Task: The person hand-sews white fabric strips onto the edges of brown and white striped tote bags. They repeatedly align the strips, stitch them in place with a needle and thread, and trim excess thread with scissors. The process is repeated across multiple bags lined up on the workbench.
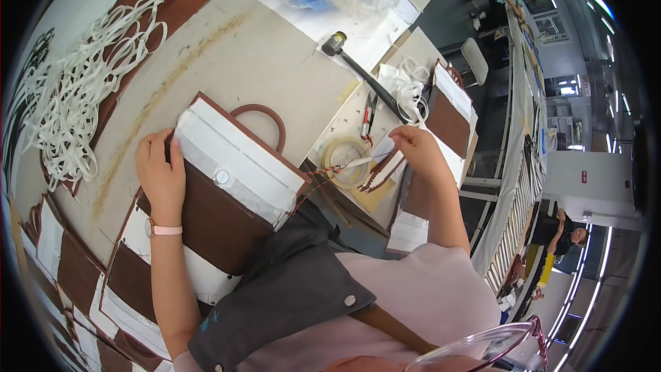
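Note:
A brown handbag piece point(220, 224) with a white upper band, a round metal snap and a curved brown handle point(267, 116) lies tilted at the table's near edge. My left hand point(160, 172) grips its left edge, thumb on the white band and fingers at the side. Raised to the right, my right hand point(421, 153) has thumb and forefinger pinched together. What they hold, if anything, is too fine to make out. Below those fingertips, a narrow white strip point(361, 160) and thin orange strands lie over a roll of tape point(333, 174), reaching toward the bag's right corner.
A black-handled hammer point(365, 72) lies beyond the tape, beside small red-and-black snips point(367, 118). White straps point(89, 89) are heaped at far left, with more bag pieces point(76, 262) below. Another bag piece point(447, 120) lies at right. Two people are in the background.

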